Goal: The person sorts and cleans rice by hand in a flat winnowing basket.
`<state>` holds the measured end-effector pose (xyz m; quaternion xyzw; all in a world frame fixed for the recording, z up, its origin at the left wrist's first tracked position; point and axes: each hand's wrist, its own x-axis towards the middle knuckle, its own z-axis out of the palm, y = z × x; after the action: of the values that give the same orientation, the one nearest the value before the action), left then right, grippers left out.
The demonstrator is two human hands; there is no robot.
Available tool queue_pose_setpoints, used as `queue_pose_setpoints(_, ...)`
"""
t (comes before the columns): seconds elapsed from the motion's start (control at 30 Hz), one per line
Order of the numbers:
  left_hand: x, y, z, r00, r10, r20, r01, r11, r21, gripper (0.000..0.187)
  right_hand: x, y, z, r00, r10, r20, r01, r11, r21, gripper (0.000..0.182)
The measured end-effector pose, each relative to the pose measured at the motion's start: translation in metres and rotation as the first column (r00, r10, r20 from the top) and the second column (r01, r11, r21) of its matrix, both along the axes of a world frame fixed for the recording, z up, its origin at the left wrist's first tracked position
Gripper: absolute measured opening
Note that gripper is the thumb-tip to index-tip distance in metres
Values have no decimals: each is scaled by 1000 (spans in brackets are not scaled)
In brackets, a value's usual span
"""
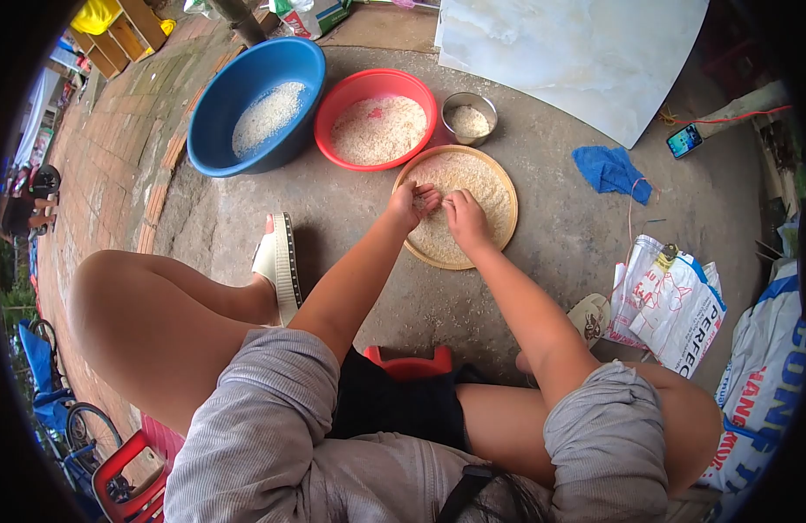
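Note:
A round, shallow woven tray [513,228] lies on the concrete, spread with pale grains [459,166] that look like rice. Over its left side my left hand [418,204] is turned palm up with the fingers stretched out; any grains on the palm are too small to make out. Just to its right, my right hand [465,218] is above the grains, thumb and fingertips pinched together close to the left fingers. Whatever lies in that pinch is hidden.
Behind the tray stand a small metal bowl [493,105], a red basin [326,148] and a blue basin [202,144], each holding pale grains. To the right are a blue cloth [605,169], a phone [684,140] and printed sacks [673,305]. A marbled sheet [577,61] lies beyond.

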<state>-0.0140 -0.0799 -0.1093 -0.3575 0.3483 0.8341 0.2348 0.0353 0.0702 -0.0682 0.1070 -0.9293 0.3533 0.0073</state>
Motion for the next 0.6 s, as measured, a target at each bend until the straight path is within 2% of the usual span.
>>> queue_pose_setpoints(0.03,-1,4,1,1000,-6,-19,6,1000,1,38,-4,-11,8,999,5,-36,-8,996,-84,11)
queue_pose_setpoints(0.07,-1,7,1,999,-12,-37,12,1000,2,38,-7,-20,13,999,6,-37,-9,996,-84,11)
queue_pose_setpoints(0.1,-2,8,1,999,-13,-37,13,1000,3,38,-10,-26,17,983,72,-170,-86,994,-73,10)
queue_pose_setpoints(0.13,-4,9,3,997,-42,-71,48,995,85,37,-11,-28,18,944,136,-299,-159,986,-51,10)
queue_pose_setpoints(0.17,-6,11,5,992,-70,-106,87,982,166,37,-11,-27,17,945,134,-300,-156,986,-51,10)
queue_pose_setpoints(0.23,-9,14,11,993,-58,-98,73,986,149,37,-13,-23,13,930,66,-363,-102,991,-82,11)
queue_pose_setpoints(0.27,-11,14,14,994,-50,-97,59,993,98,37,-12,-13,8,964,15,-265,-28,999,-44,14)
queue_pose_setpoints(0.3,-12,13,17,995,-40,-97,45,998,47,37,-11,-2,3,964,14,-266,-27,999,-46,14)
queue_pose_setpoints(0.37,-11,12,19,996,-11,-92,12,1000,14,35,-5,24,-6,969,-112,-222,139,984,107,19)
queue_pose_setpoints(0.4,-11,9,17,997,-12,-74,11,1000,-12,35,-2,38,-11,969,-114,-221,140,984,108,19)
queue_pose_setpoints(0.47,-10,4,12,998,-14,-55,12,999,-35,34,2,64,-19,976,16,-216,60,939,338,22)
queue_pose_setpoints(0.5,-9,3,10,1000,4,-20,-5,999,-43,33,1,69,-22,977,15,-215,60,939,340,22)
queue_pose_setpoints(0.57,-7,2,6,1000,21,16,-20,999,-50,33,1,75,-23,997,45,-66,-14,909,417,17)
queue_pose_setpoints(0.6,-6,2,4,1000,22,19,-21,997,-71,33,-1,74,-26,997,44,-64,-14,908,419,17)
